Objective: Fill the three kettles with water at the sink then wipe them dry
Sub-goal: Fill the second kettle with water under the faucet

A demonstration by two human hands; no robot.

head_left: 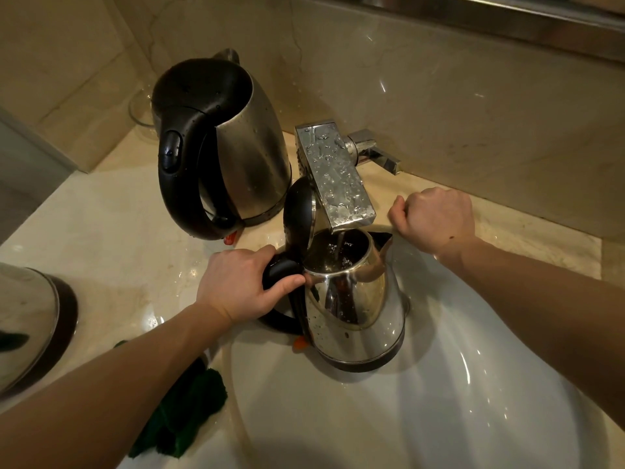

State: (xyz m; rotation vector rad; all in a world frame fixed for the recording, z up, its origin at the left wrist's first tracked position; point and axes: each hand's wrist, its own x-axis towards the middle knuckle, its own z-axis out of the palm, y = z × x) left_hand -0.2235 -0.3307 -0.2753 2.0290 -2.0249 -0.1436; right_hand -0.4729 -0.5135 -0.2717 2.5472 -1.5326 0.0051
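1 clear glass bowl point(138, 114) sits on the beige marble countertop point(101, 211), in the corner of the beige marble wall point(473, 96).

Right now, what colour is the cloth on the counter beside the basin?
Dark green. The cloth shows best in the head view.

The glossy cream marble worktop point(111, 231) has a white oval basin point(439, 401) sunk into it, in front of the square chrome tap point(338, 177) at its back edge. Just left of the tap stands a tall dull steel kettle with a black lid and handle point(243, 140), spotted with drops. Further left, behind it, sits a clear glass bowl point(140, 110). Far left of the tap, a 2nd steel kettle with a dark base band point(27, 319) is partly in view. Front-left of the tap, a crumpled dark green cloth point(182, 411) lies by the basin's rim.
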